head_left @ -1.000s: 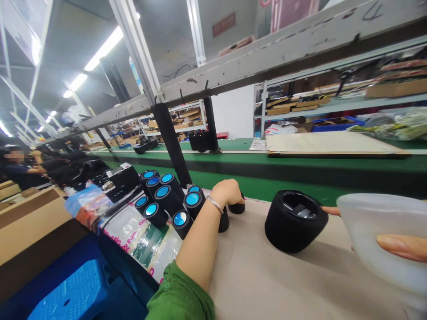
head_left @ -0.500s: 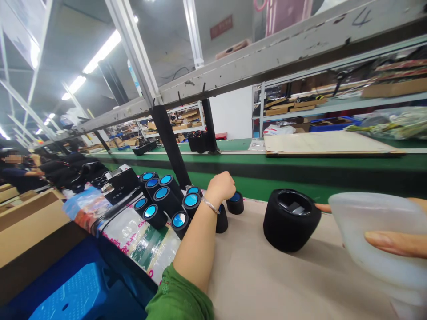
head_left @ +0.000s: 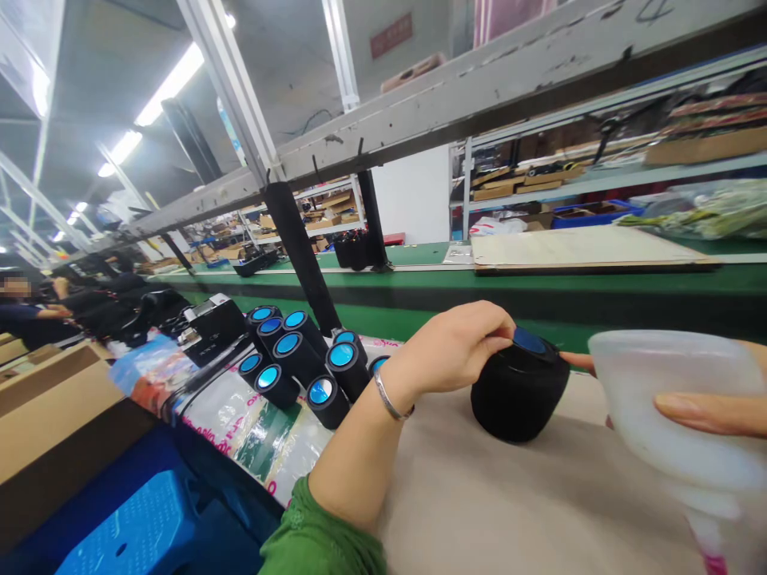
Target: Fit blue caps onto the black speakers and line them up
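Observation:
My left hand (head_left: 464,347), with a bangle at the wrist, pinches a black cylinder with a blue top (head_left: 530,342) at its left edge. That piece is at the mouth of a wide, tapered black housing (head_left: 518,403); how deep it sits inside I cannot tell. In my right hand (head_left: 701,414) is a translucent white funnel (head_left: 671,371), its narrow stem downward with pink at the tip. A right fingertip reaches past the funnel to the housing's right side. Several similar blue-topped black cylinders (head_left: 276,387) stand left of my forearm.
Brown sheet covers the bench (head_left: 479,511). A black-and-silver device (head_left: 212,327) lies beyond the cylinders. Behind runs a green conveyor (head_left: 413,307), with a pale board (head_left: 587,249) on it. A metal beam (head_left: 455,104) crosses above. Blue stool (head_left: 125,527) lower left; a co-worker (head_left: 27,311) far left.
My left hand has moved right from the group of cylinders to the housing, bringing one blue-topped cylinder to its open top. My right hand keeps holding the funnel in nearly the same place.

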A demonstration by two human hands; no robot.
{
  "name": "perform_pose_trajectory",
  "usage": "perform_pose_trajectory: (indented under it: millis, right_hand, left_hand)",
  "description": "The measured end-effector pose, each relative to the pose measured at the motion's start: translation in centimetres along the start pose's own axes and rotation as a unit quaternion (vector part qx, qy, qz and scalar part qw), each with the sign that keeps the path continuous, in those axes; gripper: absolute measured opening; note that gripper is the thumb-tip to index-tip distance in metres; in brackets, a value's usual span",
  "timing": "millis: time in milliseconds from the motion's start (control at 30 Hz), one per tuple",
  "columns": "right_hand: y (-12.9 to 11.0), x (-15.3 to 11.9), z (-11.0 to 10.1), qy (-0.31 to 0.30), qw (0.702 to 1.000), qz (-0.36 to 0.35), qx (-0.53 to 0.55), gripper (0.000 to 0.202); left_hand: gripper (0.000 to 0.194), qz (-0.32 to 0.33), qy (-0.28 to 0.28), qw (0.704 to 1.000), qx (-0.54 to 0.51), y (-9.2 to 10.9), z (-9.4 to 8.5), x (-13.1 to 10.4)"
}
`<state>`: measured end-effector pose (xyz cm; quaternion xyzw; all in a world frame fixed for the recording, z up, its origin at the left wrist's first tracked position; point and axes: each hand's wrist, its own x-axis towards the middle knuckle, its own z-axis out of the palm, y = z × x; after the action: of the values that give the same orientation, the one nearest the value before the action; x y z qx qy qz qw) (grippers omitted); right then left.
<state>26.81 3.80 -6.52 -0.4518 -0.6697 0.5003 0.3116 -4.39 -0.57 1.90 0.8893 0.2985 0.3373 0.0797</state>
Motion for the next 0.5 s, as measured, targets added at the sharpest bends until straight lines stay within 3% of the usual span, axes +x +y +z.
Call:
perform_pose_trajectory:
  millis: [100,200,267,367,500]
  right_hand:
    - [-1.1,-0.4,0.8,0.001,1.000,0.027,0.016,0.084]
    - [-1.2,-0.4,0.4,-0.124,0.991,0.052,-0.009,0.089]
    - [-0.9,-0.3,-0.2,-0.167,0.984,0.052,-0.016,0.086]
    - [-1.3,-0.5,0.3,-0.133,0.989,0.064,-0.015,0.082]
    - [-5.0,-0.5,4.4,-0.005,1.000,0.016,0.023,0.088]
  left_hand:
    - [0.010,0.006,0.001,1.000,0.005,-0.2,0.2,0.0]
    - [0.010,0.010,-0.001,1.000,0.011,-0.4,0.4,0.0]
    - [0.011,0.008,-0.010,1.000,0.018,-0.4,0.6,0.0]
    - [0.012,0.011,-0.016,1.000,0.023,-0.5,0.7,0.0]
    - [0.013,0.019,-0.020,0.999,0.039,-0.7,0.8,0.0]
